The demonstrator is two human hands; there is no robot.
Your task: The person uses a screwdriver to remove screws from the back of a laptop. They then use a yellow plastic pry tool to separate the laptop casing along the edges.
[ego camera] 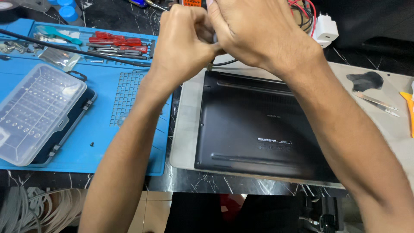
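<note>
My left hand (185, 41) and my right hand (254, 30) are pressed together above the far left corner of a black laptop (258, 129). The laptop lies bottom side up on a grey mat (185, 129). Both hands have their fingers curled tightly against each other. Whatever sits between the fingers is hidden. A black cable (226, 62) shows just under the hands, at the laptop's far edge.
A blue work mat (108, 142) on the left carries a clear-lidded bit case (39, 112), red-handled screwdrivers (116, 43) and a loose screw (92, 144). At the right lie metal tweezers (379, 103), a black pry pick (365, 80) and an orange tool (409, 108). A white charger (325, 32) stands behind.
</note>
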